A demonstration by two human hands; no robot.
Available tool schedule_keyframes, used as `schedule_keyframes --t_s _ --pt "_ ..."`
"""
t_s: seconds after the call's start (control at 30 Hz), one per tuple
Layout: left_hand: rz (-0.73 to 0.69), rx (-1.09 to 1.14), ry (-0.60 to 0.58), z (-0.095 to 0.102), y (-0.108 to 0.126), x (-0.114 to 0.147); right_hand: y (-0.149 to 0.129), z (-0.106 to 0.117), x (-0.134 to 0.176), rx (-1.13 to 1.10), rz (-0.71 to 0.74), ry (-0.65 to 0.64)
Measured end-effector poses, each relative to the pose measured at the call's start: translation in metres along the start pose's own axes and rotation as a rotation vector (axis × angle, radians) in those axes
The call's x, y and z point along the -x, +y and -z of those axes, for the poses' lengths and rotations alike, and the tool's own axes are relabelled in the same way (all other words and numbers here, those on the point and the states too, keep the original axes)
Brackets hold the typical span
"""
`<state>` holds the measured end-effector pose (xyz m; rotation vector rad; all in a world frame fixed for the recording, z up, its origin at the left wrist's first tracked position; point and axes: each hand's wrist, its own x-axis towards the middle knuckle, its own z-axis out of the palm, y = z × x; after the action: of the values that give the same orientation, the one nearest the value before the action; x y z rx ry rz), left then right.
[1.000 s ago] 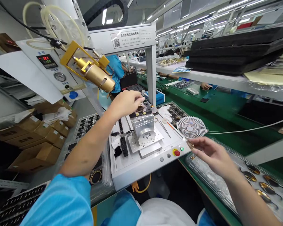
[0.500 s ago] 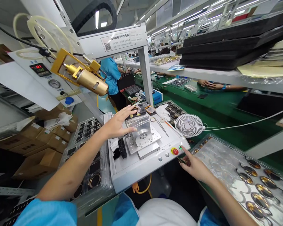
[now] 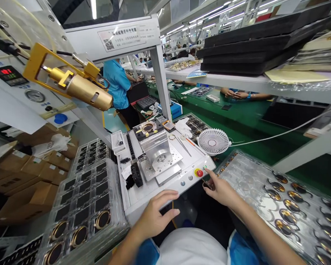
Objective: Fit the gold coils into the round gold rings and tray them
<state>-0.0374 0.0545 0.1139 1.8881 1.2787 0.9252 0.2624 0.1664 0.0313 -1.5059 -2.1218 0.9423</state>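
My left hand hovers in front of the machine's white base, fingers spread, holding nothing. With the index finger of my right hand, I touch the green-lit button on the front panel. The curled thumb and other fingers of that hand hold a small round part, mostly hidden by them. A red stop button sits just left of my fingertip. On the base, a silver metal fixture carries a black holder with a gold-rimmed ring in it.
A gold dispensing head hangs at upper left. Tweezers lie near a white fan. Trays of round parts flank me: gold-rimmed at left, ribbon-tailed at right. A co-worker stands beyond the frame.
My left hand has come back from over the black holder to in front of the base, uncovering the gold-rimmed ring. My right finger stays at the green button. The view has shifted.
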Motion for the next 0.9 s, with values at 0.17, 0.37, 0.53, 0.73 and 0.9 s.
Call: schedule_keyframes --t_s 0.17,0.37,0.53,0.73,0.9 --pt "0.237 0.641 0.088 -0.078 -0.043 -0.008 -0.029 -0.005 0.022 -0.478 0.170 -0.052" --pt "0.333 1.073 0.161 -0.103 -0.045 -0.012 -0.058 -0.049 0.033 -0.744 0.303 0.144" --pt "0.446 1.148 0.149 -0.098 -0.044 -0.018 -0.055 -0.036 0.038 -0.497 0.383 0.168" --pt "0.507 1.063 0.235 -0.086 -0.054 -0.010 0.013 0.068 0.060 0.425 -0.390 0.166" --pt "0.511 1.008 0.180 -0.084 -0.061 0.002 0.063 0.109 0.076 0.599 -0.631 0.146"
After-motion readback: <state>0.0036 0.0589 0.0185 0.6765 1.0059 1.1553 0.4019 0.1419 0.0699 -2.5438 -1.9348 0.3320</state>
